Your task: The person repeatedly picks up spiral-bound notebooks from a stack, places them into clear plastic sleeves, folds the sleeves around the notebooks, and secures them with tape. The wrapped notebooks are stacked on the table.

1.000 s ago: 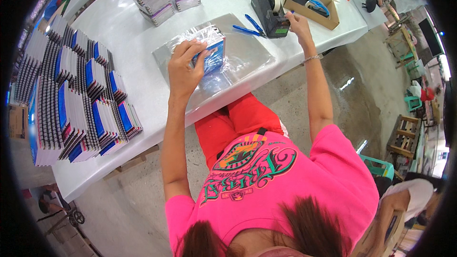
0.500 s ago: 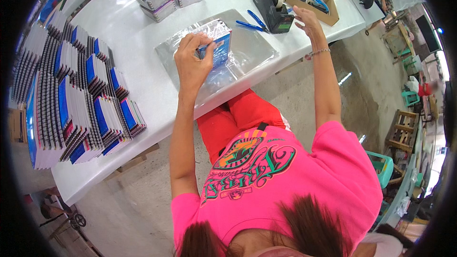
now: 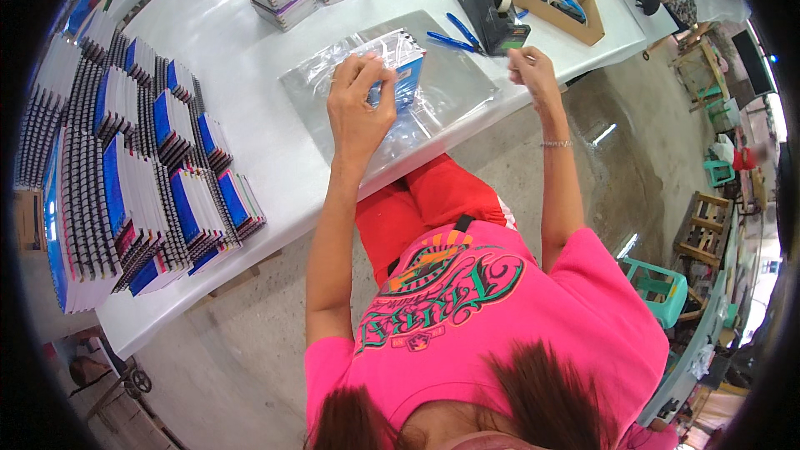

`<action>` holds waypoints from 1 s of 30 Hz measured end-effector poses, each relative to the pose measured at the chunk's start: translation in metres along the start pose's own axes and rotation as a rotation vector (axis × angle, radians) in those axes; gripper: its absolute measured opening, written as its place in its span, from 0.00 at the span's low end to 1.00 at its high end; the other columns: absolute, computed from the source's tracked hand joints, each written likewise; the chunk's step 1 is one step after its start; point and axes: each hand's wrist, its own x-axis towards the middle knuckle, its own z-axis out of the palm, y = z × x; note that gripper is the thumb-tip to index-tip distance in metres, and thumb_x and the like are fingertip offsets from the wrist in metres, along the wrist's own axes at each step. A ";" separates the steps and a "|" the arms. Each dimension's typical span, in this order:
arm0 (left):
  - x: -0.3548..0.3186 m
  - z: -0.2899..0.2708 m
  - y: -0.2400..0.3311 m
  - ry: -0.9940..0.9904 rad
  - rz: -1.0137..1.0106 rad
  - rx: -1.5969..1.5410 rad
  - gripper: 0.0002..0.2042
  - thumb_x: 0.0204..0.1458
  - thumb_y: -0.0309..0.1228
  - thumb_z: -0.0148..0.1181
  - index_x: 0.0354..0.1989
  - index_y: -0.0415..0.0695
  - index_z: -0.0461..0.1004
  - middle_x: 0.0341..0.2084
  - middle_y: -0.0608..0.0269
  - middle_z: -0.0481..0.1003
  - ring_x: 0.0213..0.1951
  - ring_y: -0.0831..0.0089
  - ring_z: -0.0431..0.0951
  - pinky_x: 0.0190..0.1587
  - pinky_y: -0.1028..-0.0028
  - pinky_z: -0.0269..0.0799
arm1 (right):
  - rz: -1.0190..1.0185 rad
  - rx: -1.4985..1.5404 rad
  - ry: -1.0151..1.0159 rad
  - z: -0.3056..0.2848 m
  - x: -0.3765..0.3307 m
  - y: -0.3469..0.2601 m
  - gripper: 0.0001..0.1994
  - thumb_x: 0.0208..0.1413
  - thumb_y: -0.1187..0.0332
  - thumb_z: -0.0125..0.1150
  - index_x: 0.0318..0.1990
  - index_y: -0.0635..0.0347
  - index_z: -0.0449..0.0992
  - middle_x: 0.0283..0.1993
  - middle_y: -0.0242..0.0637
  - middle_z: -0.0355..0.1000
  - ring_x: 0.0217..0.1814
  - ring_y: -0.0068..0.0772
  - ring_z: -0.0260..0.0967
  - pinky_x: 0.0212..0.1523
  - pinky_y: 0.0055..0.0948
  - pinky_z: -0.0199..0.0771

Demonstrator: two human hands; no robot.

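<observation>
At the frame's upper centre, the wrapped notebook (image 3: 407, 82), likely stiff but slippery and best gripped by its edges, is grasped by the left hand (image 3: 360, 107), while whether anything is pinched by the right hand (image 3: 534, 75) cannot be told.

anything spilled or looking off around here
Yes: a dark brownish irregular patch on the grey concrete floor, to the right of the person's bare right forearm. It is darker than the surrounding floor and partly shiny, so it may be a spill; an old stain is possible too.
</observation>
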 end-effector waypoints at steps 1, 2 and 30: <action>0.000 0.000 -0.003 0.015 0.027 0.000 0.05 0.42 0.18 0.63 0.28 0.41 0.77 0.30 0.58 0.75 0.42 0.58 0.77 0.53 0.61 0.70 | -0.024 0.074 -0.109 0.020 -0.018 -0.021 0.14 0.59 0.57 0.62 0.34 0.61 0.74 0.27 0.30 0.72 0.23 0.18 0.67 0.27 0.19 0.70; -0.001 0.001 -0.004 0.023 0.058 -0.004 0.06 0.41 0.18 0.62 0.28 0.42 0.76 0.30 0.58 0.75 0.41 0.57 0.76 0.52 0.60 0.70 | -0.047 0.151 -0.210 0.037 -0.035 -0.039 0.16 0.58 0.56 0.62 0.35 0.62 0.75 0.27 0.30 0.72 0.24 0.18 0.68 0.27 0.19 0.71; 0.002 -0.005 0.001 -0.109 -0.008 0.011 0.18 0.43 0.22 0.63 0.45 0.45 0.73 0.39 0.53 0.74 0.49 0.58 0.75 0.58 0.58 0.66 | -0.148 0.202 -0.296 0.136 -0.096 -0.091 0.12 0.56 0.68 0.64 0.26 0.65 0.72 0.20 0.33 0.72 0.18 0.16 0.66 0.19 0.17 0.65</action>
